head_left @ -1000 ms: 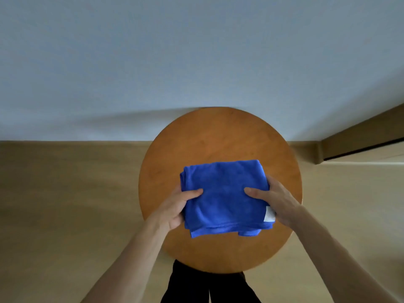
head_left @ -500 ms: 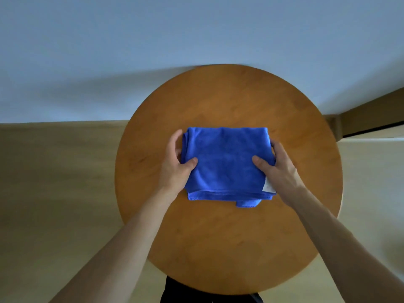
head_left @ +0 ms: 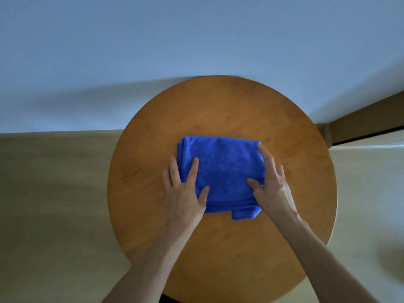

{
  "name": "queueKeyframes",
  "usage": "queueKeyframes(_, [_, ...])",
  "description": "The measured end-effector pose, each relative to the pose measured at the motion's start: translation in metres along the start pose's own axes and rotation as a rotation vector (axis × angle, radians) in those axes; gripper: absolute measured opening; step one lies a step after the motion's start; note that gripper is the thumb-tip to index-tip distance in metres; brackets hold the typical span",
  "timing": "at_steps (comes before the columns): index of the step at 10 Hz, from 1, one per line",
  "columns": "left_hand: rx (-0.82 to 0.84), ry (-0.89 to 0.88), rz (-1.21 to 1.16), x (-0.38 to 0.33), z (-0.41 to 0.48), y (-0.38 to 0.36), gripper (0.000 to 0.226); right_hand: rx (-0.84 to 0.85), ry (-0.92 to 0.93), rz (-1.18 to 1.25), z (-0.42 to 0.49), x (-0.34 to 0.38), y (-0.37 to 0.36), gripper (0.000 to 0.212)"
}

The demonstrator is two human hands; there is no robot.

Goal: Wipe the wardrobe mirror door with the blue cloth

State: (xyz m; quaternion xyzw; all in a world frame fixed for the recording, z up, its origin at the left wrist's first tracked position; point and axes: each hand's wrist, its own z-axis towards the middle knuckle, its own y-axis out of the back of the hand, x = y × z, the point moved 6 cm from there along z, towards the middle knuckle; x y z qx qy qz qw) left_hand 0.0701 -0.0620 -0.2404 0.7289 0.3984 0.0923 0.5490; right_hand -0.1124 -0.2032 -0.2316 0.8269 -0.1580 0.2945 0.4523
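On the round table (head_left: 284,127), spread fingers of both hands lie flat atop the folded blue cloth (head_left: 220,169)

Blue cloth (head_left: 223,171): folded, flat, mid round wooden table (head_left: 251,110).

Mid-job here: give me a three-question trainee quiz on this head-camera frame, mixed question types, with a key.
1. True or false: the folded blue cloth lies on the round wooden table.
2. Multiple choice: the hands are A) both on the cloth, B) only the left hand on it, C) only the right hand on it.
3. Fill in: the wardrobe mirror door is ____ in this view.

Key: 1 true; 2 A; 3 not visible.
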Motion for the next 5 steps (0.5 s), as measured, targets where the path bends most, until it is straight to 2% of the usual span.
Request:
queueKeyframes(1, [0.045,-0.027,0.190,-0.001,-0.004,-0.009,0.079,-0.016,0.068,-0.244,0.003,0.007,-0.005,0.073])
queueKeyframes(2, [0.106,-0.028,0.194,-0.003,-0.003,-0.006,0.079,-0.004,0.076,-0.371,-0.001,0.010,-0.003,0.067])
queueKeyframes(3, [0.147,-0.044,0.143,-0.012,-0.013,0.013,0.075,0.035,0.046,-0.419,-0.015,0.014,0.011,0.063])
queueKeyframes(5, [0.154,-0.136,-0.052,-0.048,-0.064,0.074,0.070,0.039,0.060,-0.304,-0.064,0.049,0.063,0.052])
